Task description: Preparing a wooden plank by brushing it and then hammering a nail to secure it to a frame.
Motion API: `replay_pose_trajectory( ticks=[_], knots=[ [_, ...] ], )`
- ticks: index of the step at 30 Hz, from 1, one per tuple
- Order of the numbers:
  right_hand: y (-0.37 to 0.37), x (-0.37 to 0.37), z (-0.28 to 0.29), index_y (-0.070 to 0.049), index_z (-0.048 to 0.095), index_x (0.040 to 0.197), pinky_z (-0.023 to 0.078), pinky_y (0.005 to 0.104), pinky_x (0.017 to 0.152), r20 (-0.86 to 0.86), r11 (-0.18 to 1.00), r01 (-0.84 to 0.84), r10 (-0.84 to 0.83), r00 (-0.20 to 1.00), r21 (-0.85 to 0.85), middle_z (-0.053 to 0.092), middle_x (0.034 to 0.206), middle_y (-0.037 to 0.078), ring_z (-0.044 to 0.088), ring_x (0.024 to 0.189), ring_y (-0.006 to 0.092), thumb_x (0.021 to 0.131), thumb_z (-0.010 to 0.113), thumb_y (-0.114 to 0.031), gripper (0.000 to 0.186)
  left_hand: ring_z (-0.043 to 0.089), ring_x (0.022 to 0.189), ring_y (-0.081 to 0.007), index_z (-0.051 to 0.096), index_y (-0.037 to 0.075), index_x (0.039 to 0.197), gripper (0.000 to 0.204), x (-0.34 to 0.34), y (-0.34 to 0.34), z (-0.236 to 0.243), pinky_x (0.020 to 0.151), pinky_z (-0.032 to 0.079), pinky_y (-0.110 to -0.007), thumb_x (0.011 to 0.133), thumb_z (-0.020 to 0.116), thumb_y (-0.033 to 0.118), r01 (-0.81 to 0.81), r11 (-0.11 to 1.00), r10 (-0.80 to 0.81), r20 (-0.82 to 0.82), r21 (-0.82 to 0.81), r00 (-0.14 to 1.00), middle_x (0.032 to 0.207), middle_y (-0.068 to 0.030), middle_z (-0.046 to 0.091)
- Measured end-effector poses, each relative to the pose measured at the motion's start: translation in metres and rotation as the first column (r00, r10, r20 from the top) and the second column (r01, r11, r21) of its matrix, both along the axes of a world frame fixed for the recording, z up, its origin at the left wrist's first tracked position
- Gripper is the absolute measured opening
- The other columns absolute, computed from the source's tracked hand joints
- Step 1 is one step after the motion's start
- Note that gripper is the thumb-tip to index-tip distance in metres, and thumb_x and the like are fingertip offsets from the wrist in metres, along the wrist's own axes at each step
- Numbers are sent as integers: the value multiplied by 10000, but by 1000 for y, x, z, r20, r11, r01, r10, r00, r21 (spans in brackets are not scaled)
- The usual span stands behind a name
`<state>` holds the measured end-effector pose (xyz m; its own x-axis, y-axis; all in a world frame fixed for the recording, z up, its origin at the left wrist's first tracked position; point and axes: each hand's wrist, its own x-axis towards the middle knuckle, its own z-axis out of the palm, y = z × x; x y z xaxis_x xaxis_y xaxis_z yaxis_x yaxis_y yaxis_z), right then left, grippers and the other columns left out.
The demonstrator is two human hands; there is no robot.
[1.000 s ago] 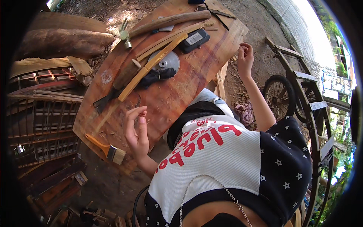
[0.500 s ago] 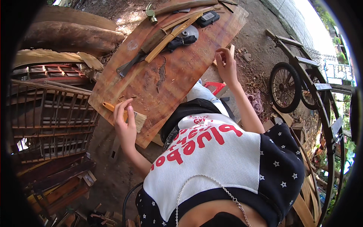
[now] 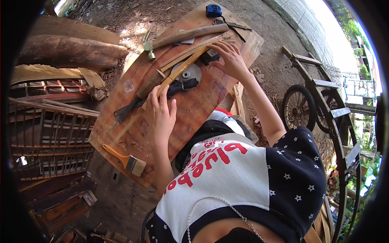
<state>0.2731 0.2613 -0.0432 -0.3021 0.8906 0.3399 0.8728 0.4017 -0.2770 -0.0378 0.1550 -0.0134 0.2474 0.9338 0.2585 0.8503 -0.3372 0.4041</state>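
Head view is showing the person's left hand [image 3: 159, 113] and right hand [image 3: 232, 60], loosely curved, gripping uncertain, spanning the yellow wooden strip [image 3: 184, 65] at upper centre, seemingly steadying both ends.

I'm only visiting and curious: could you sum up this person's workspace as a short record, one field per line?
Left hand: fingers at the near end of the yellowish strip; firmness of grip unclear
Right hand: at the strip's far end, beside the black box; grip unclear
Surface: wooden table
Alongside strip: grey disc, dark bundle, chisel
Far side: hammer head, blue tape measure
Near left corner: brush, lying flat
Right of table: spoked wheel on the ground
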Motion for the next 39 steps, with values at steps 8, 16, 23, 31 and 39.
replay_pose_trajectory(
  ticks=[8,16,23,31,39],
  knots=[
    [-20,15,7,-183,518,1400,316,463,1139,-117,969,-192,175,978,-158,596,1264,82,519,1261,288,732,814,-491,793,486,1224,-354,489,66,1394,497,33,19,-27,1055,393,-517,966,639,270,-110,994,110,14,25,994,1331,-148,480],
    [9,51,14,-195,530,1408,349,458,1117,-133,939,-271,247,960,-210,578,1321,78,499,1282,310,726,836,-438,786,480,1169,-355,516,92,1384,544,47,24,-33,995,416,-505,949,680,373,-260,965,260,-59,21,964,1268,-146,482],
    [-8,72,1,-155,648,1280,406,433,1069,-220,950,-258,218,951,-175,662,1216,58,581,1183,285,727,845,-366,624,509,1099,-368,569,65,1208,313,52,34,-27,958,439,-488,960,667,229,-248,964,259,118,-97,959,1166,-144,529],
    [3,123,-13,-141,639,1299,416,440,1058,-228,976,207,-216,950,-60,652,1221,81,577,1192,312,786,812,-364,586,571,1080,-358,595,40,1243,311,49,43,-25,930,469,-470,963,648,164,-159,984,168,111,-83,980,1149,-132,597],
    [1,123,-36,-170,616,1346,385,433,1085,-228,943,331,-328,917,-23,617,1295,70,548,1237,297,818,789,-365,589,611,1010,-324,666,57,1169,248,68,75,16,861,507,-446,925,678,96,-90,990,73,154,109,985,1084,-91,624]
  ],
)
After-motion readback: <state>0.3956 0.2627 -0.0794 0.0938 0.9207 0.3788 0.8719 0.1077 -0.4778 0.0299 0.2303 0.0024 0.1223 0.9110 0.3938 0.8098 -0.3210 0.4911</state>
